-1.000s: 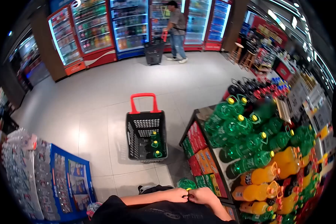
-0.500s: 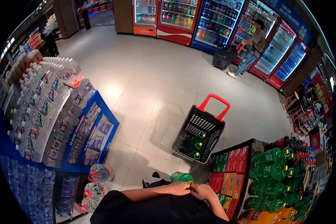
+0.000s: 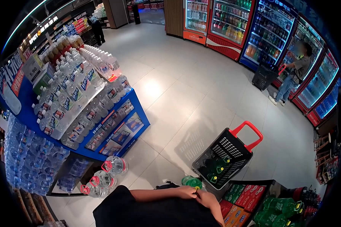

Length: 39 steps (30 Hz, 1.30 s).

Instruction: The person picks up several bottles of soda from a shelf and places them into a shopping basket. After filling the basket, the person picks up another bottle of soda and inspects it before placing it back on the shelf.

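Note:
At the bottom centre, in front of my dark shirt, a green bottle [image 3: 190, 181] with a yellow top hangs below my hands. My left hand [image 3: 187, 192] is closed at the bottle's yellow neck area. My right hand [image 3: 205, 198] is closed beside it, the fingers of both nearly touching; how they share the hold is partly hidden. Just ahead and to the right stands a black shopping basket [image 3: 236, 145] with a raised red handle [image 3: 255, 143]. Several green bottles with yellow caps [image 3: 219, 166] lie inside it.
Clear bottles [image 3: 74, 89] fill a blue display stand [image 3: 140, 115] on the left; large water jugs [image 3: 118, 165] stand below. Soda cartons [image 3: 250, 196] and green bottles [image 3: 278, 208] are at lower right. Another person [image 3: 291, 75] with a basket [image 3: 265, 76] stands by fridges [image 3: 271, 32].
The view has turned left, so the basket, the fridges and the other person now appear further right, and more of the water display shows. Both my hands remain at the green bottle's top.

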### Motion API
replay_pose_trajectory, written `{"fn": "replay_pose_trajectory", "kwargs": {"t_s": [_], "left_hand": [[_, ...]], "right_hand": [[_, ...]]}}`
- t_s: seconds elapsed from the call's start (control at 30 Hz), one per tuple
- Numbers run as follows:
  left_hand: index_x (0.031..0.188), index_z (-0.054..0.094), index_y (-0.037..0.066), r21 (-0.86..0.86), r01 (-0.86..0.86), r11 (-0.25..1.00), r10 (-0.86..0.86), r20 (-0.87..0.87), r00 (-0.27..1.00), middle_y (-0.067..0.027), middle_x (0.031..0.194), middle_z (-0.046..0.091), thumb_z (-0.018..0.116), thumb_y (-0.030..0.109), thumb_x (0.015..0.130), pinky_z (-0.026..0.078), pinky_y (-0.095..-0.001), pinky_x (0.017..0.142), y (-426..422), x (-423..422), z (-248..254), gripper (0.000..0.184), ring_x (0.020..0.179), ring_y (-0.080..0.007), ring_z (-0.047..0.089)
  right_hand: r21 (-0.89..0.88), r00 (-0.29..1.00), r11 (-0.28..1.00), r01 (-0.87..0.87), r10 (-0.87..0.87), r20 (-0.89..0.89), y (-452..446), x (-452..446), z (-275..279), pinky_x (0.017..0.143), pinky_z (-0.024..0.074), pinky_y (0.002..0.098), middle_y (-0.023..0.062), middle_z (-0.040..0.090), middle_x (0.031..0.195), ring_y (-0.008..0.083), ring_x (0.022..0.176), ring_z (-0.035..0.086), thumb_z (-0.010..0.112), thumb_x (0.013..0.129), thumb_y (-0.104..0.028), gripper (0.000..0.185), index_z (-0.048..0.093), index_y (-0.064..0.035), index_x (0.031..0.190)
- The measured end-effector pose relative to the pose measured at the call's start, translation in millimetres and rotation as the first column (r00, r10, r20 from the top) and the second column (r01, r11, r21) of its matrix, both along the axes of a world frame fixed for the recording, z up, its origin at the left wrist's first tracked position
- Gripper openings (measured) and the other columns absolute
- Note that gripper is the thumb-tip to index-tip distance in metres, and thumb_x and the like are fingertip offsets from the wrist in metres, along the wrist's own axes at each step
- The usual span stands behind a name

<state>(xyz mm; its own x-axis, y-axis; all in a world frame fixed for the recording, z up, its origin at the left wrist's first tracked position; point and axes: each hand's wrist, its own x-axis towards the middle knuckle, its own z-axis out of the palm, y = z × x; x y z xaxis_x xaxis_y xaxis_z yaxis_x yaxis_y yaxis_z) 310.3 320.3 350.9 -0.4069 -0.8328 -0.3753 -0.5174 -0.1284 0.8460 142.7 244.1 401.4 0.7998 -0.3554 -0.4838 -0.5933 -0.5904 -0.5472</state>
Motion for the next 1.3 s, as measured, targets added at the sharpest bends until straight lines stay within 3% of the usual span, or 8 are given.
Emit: {"fn": "replay_pose_trajectory", "kwargs": {"t_s": [0.3,0.43,0.5,0.6,0.93,1.03,1.1,1.3], "left_hand": [[0.081,0.057,-0.004,-0.033,-0.062,0.998,0.064,0.064,0.996,-0.0218,0.082,0.062,0.054,0.027,0.080,0.046,-0.0441,0.067,-103.8,-33.2,7.3,0.032,0.078,-0.0370,0.060],[0.085,0.055,-0.003,0.035,0.044,0.998,-0.047,0.116,0.992,-0.0200,0.087,0.059,0.055,0.024,0.080,0.045,-0.0425,0.070,-143.4,-48.0,21.4,0.027,0.083,-0.0362,0.058],[0.085,0.054,-0.002,-0.028,0.104,0.994,-0.102,0.061,0.993,-0.0189,0.085,0.059,0.056,0.022,0.080,0.046,-0.0422,0.070,-156.7,-49.1,10.2,0.025,0.081,-0.0357,0.058],[0.087,0.053,-0.002,-0.013,0.184,0.983,-0.183,0.069,0.981,-0.0183,0.085,0.059,0.056,0.019,0.079,0.046,-0.0413,0.071,-178.3,-51.8,6.9,0.023,0.082,-0.0349,0.058],[0.084,0.056,-0.002,0.047,0.573,0.818,-0.573,0.152,0.806,-0.0194,0.089,0.060,0.054,0.025,0.080,0.047,-0.0450,0.071,-256.1,-46.4,-1.7,0.027,0.081,-0.0361,0.059],[0.083,0.056,-0.003,0.064,0.667,0.742,-0.670,0.107,0.735,-0.0201,0.090,0.060,0.055,0.026,0.080,0.047,-0.0450,0.074,-282.3,-28.6,-15.4,0.029,0.084,-0.0369,0.059],[0.094,0.053,-0.002,0.132,0.728,0.673,-0.739,0.063,0.671,-0.0205,0.099,0.058,0.055,0.023,0.079,0.046,-0.0439,0.079,-298.2,-9.9,-38.4,0.029,0.093,-0.0371,0.057],[0.093,0.056,-0.001,0.154,0.841,0.519,-0.855,0.106,0.508,-0.0181,0.103,0.060,0.054,0.029,0.079,0.049,-0.0444,0.079,-336.4,10.3,-67.0,0.033,0.095,-0.0345,0.060]], "right_hand": [[-0.078,0.983,0.996,0.045,-0.030,0.179,-105.0,-32.9,5.3,0.063,0.0489,0.0457,0.0138,0.065,0.082,0.0343,0.075,0.063,0.056,0.081,-0.027,0.020,0.059,-0.0084,0.089],[0.008,0.964,0.979,0.202,-0.200,0.178,-123.2,-58.8,-2.2,0.064,0.0493,0.0457,0.0118,0.066,0.083,0.0338,0.078,0.063,0.056,0.083,-0.029,0.022,0.057,-0.0091,0.094],[0.046,0.933,0.959,0.280,-0.283,0.221,-127.2,-67.4,-17.4,0.063,0.0492,0.0458,0.0115,0.066,0.082,0.0335,0.077,0.063,0.057,0.082,-0.028,0.022,0.057,-0.0090,0.093],[0.056,0.849,0.905,0.423,-0.417,0.324,-132.6,-74.2,-25.9,0.060,0.0499,0.0456,0.0128,0.066,0.076,0.0341,0.070,0.064,0.058,0.080,-0.024,0.018,0.060,-0.0071,0.085],[0.115,0.703,0.712,0.692,-0.702,0.116,-145.0,-61.0,-34.3,0.064,0.0487,0.0438,0.0080,0.065,0.082,0.0316,0.078,0.062,0.058,0.078,-0.023,0.015,0.060,-0.0099,0.085],[0.068,0.603,0.606,0.792,-0.795,0.067,-146.3,-34.0,-43.6,0.064,0.0490,0.0452,0.0094,0.066,0.081,0.0323,0.078,0.063,0.058,0.076,-0.023,0.016,0.062,-0.0100,0.083],[0.071,0.499,0.498,0.864,-0.867,0.011,-154.3,-7.7,-43.9,0.065,0.0494,0.0465,0.0113,0.067,0.080,0.0337,0.076,0.063,0.057,0.076,-0.022,0.016,0.063,-0.0101,0.084],[0.117,0.298,0.288,0.950,-0.952,-0.074,-157.5,36.4,-77.0,0.066,0.0489,0.0460,0.0127,0.066,0.085,0.0350,0.080,0.062,0.059,0.075,-0.023,0.022,0.060,-0.0096,0.092]]}}
